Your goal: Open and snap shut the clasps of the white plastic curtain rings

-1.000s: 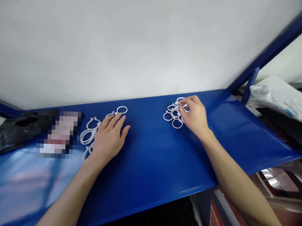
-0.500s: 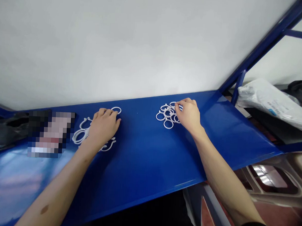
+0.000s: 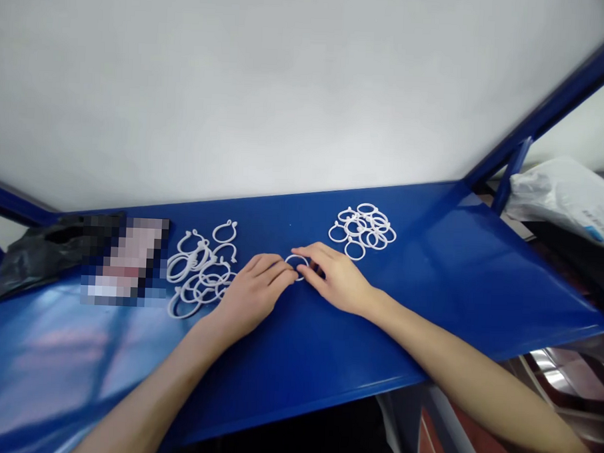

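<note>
Between my two hands, over the middle of the blue shelf (image 3: 326,351), is a white curtain ring (image 3: 297,256). My left hand (image 3: 254,288) pinches its left side with the fingertips, which partly hide it. On the other side, the thumb and fingers of my right hand (image 3: 340,279) close on the same ring. A loose pile of white rings (image 3: 200,255) lies left of my left hand, some with a gap in the loop and small knobs. Beyond my right hand, a second cluster of white rings (image 3: 376,231) lies flat and overlapping.
At the left end lie a black plastic bag (image 3: 35,258) and a pixelated flat item (image 3: 131,252). The white wall (image 3: 287,106) rises behind the shelf. A blue frame post (image 3: 514,172) and a clear-wrapped white package (image 3: 568,198) stand at the right.
Both hands have come together at the middle, my left from the left pile and my right from the right cluster. A ring is now held between them. The view has shifted slightly.
</note>
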`<state>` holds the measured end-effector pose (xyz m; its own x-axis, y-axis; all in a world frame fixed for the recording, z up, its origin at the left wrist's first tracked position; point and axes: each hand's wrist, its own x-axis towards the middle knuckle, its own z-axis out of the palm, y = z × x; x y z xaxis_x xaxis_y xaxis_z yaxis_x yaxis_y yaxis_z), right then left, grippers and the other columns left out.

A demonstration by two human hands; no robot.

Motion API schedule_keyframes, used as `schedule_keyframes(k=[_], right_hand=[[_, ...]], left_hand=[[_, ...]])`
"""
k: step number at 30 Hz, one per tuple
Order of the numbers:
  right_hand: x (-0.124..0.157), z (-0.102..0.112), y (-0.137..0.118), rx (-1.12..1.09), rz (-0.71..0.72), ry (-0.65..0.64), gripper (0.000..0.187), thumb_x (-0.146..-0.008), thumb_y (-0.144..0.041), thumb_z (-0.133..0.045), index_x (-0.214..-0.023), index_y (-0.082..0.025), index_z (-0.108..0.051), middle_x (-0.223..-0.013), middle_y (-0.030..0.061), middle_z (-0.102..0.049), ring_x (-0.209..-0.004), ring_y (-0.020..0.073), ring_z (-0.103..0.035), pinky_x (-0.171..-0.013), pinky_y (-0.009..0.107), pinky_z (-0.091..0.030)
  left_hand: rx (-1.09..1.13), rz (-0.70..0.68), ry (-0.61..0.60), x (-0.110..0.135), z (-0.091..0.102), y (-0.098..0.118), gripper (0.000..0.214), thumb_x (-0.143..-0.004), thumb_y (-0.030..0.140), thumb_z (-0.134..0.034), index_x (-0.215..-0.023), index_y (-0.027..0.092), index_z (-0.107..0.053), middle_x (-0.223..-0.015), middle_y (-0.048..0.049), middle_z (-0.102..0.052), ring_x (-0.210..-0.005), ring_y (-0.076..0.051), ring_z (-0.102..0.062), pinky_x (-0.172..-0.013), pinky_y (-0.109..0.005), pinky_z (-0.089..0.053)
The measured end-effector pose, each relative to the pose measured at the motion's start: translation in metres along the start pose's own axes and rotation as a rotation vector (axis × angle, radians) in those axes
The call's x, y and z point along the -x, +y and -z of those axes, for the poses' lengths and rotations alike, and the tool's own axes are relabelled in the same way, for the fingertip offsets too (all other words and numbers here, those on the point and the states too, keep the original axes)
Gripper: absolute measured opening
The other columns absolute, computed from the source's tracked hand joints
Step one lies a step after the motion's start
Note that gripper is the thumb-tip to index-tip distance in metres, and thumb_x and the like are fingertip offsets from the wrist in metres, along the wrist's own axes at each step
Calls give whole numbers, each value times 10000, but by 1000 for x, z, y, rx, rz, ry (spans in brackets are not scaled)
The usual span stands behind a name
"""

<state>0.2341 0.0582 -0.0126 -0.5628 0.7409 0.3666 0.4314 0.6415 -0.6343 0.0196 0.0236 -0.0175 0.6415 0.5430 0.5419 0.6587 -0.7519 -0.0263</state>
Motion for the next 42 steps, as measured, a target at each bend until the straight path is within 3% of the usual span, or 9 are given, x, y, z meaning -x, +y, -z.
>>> schedule_keyframes(k=[4, 8, 12, 16, 20, 27, 33, 42], right_hand=[[-4, 1, 4, -84, -44, 67, 255, -995, -202, -520, -1215, -204, -648, -960, 34, -639, -712, 112, -604, -708, 275, -543], [-4, 2, -1, -174, -98, -3, 238, -965, -204, -548, -1176, -207, -658, -826, -12, -602, -636, 93, -568, -636, 244, -519], [-1, -1, -5, -222, -157, -45, 214, -985, -261, -533, -1162, -210, -641, -788, -14, -626, -628, 106, -580, -598, 245, -511], [-1, -1, -4, -194, -169, 74, 218, -1007, -314, -529, -1150, -210, -657, -785, 2, -648, -637, 118, -601, -597, 261, -520], [1, 1, -4, -93, -56, 151, 211, -1009, -298, -546, -1160, -209, -665, -850, 19, -655, -678, 117, -609, -630, 267, -518], [3, 2, -4, -97, 78, 38, 159, -1007, -277, -569, -1090, -202, -682, -882, 28, -677, -732, 123, -637, -640, 261, -515], [1, 4, -3, -147, 137, 2, 153, -1007, -265, -571, -1068, -212, -700, -899, 34, -703, -794, 137, -658, -700, 277, -540], [7, 0, -8, -13, 172, -82, 266, -1054, -278, -455, -937, -196, -680, -795, 29, -619, -700, 131, -585, -623, 266, -484]], left_hand=[[-19, -65, 29, -3, 5, -4, 260, -955, 19, -460, -1042, 162, -659, -1041, -53, -735, -1011, -221, -586, -908, -372, -474], [19, -30, 94, 0, 9, -9, 276, -950, 21, -470, -1026, 195, -670, -1088, -42, -747, -1034, -222, -591, -897, -378, -491], [128, 67, 202, 3, 6, -4, 282, -931, 19, -517, -1023, 233, -676, -1076, -26, -751, -1017, -198, -607, -891, -354, -523], [154, 259, 261, -2, 5, 5, 227, -938, 96, -568, -1108, 222, -652, -1066, -59, -729, -980, -195, -637, -889, -367, -532], [223, 436, 193, -5, 6, 9, 122, -979, 248, -566, -1051, 178, -635, -959, -62, -723, -882, -191, -656, -812, -353, -544], [428, 536, 73, -4, 5, 14, 127, -999, 248, -535, -955, 206, -647, -828, 3, -697, -721, -128, -638, -711, -257, -520], [439, 504, 46, -1, 6, 14, 171, -998, 194, -508, -870, 206, -620, -783, 7, -668, -717, -133, -614, -662, -254, -486], [403, 484, 47, 4, 2, 19, 238, -980, 128, -447, -798, 206, -578, -713, 2, -632, -665, -139, -572, -616, -273, -474]])
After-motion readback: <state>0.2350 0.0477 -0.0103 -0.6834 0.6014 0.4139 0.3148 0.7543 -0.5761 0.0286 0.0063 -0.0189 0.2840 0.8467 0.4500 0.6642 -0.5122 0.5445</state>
